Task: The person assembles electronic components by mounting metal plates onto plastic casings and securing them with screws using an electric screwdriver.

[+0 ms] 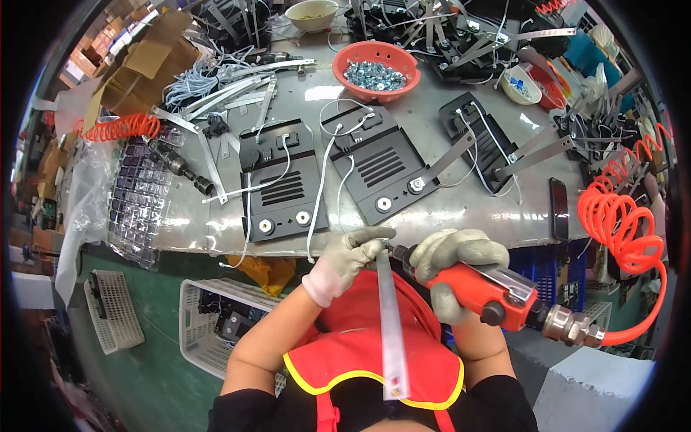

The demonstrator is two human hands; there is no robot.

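Note:
My gloved left hand (pixel 340 265) pinches one end of a flat metal strip (pixel 392 331), which hangs down toward my red apron (pixel 345 345). In my gloved right hand (pixel 455 261) is a red air screwdriver (pixel 484 294), its tip pointing left and meeting the left fingertips. Whether a screw sits at that tip is too small to tell. Just beyond my hands lie two black metal panels with slots and white cables, one on the left (pixel 288 205) and one in the middle (pixel 378 173). A metal strip (pixel 450 160) is attached to the middle panel by its lower right corner.
An orange bowl of screws (pixel 374 66) stands farther back. At right are another black panel (pixel 489 144), a phone (pixel 558 209) and a coiled red air hose (pixel 619 216). A second air tool (pixel 176 164) and loose metal strips (pixel 230 97) lie at left. White baskets (pixel 205 335) stand below the table.

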